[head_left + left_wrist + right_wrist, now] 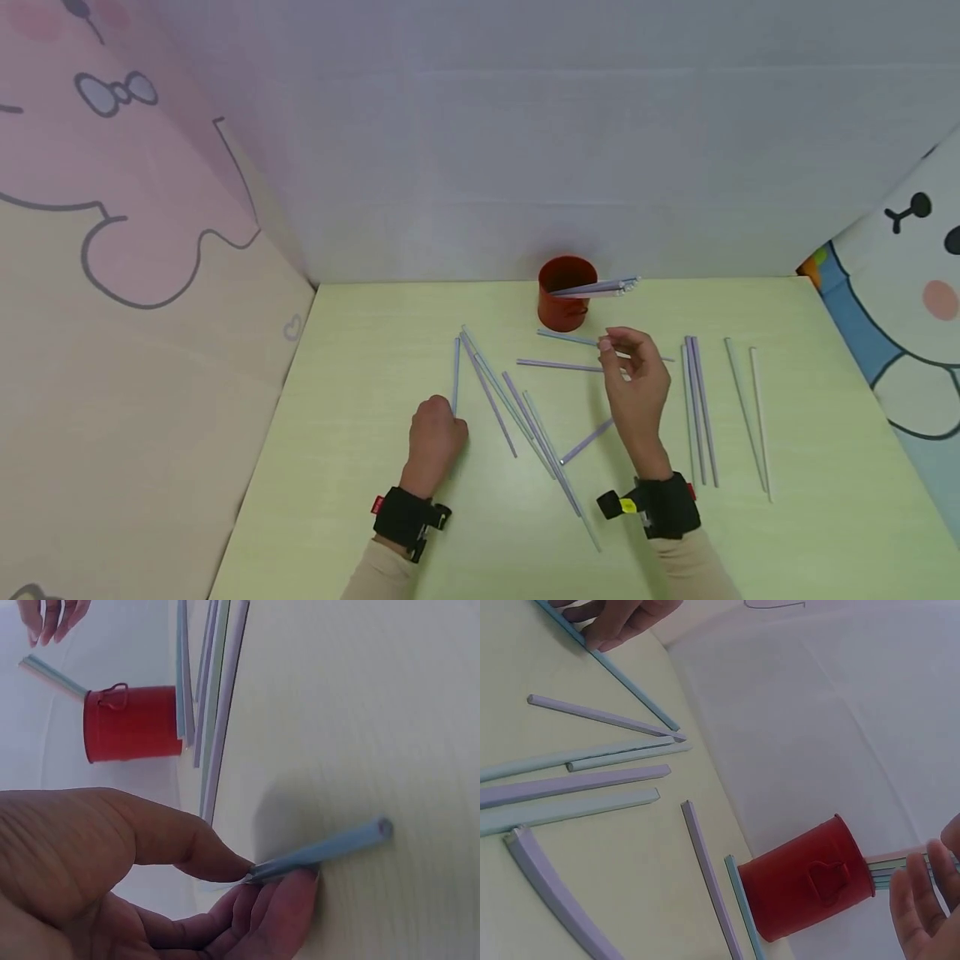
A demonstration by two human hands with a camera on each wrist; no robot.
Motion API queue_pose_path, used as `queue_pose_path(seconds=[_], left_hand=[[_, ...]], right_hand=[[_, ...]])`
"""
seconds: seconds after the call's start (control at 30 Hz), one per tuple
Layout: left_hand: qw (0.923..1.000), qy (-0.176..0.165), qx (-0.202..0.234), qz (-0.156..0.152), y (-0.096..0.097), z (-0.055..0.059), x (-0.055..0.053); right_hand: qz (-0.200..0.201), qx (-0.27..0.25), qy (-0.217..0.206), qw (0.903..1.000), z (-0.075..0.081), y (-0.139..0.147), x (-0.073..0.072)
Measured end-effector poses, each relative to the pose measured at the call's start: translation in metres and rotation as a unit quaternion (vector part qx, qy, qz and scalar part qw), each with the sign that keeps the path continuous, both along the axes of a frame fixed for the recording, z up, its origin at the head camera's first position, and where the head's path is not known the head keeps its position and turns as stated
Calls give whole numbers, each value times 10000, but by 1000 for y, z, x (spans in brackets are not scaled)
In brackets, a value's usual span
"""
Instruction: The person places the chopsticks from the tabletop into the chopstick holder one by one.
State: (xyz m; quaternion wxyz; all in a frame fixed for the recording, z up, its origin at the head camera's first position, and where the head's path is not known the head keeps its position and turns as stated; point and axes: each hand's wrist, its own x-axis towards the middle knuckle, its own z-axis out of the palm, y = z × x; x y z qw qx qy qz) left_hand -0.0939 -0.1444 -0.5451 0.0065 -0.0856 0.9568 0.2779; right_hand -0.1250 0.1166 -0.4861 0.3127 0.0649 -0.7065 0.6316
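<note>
My left hand (pixel 435 437) pinches a light blue straw (pixel 337 847) between thumb and fingers, low over the table. In the head view the straw's far part extends beyond the hand. My right hand (pixel 637 387) hovers in front of the small red cup (pixel 557 315), its fingers loosely bent and nothing visible between them. Several pastel straws (pixel 600 288) stick out of the cup, leaning right over its rim. In the right wrist view the right hand's fingers (pixel 907 900) appear in front of these straws; contact cannot be told.
Between the hands, several purple and pale green straws (pixel 491 392) lie crossing. A blue straw (pixel 562 337) and a purple straw (pixel 555 364) lie before the cup. Further right lie several lengthwise purple and green straws (pixel 699 408) and a white straw (pixel 759 417). A pale wall (pixel 450 167) stands behind the table.
</note>
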Motion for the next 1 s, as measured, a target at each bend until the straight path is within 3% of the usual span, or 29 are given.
queue_pose_path(seconds=[0.23,0.37,0.67,1.0], left_hand=[[9994,-310,127,85,-12,6,-4],[9992,-301,239,54,-14,7,-2],[9994,154,300,-72,-16,8,3],[9962,689,423,-338,-7,9,6]], right_hand=[[98,12,-101,9999,-1,-4,2],[124,59,-165,9998,-7,-4,2],[173,-1,-480,9987,-31,-2,-1],[347,9,-637,9974,-32,-10,4]])
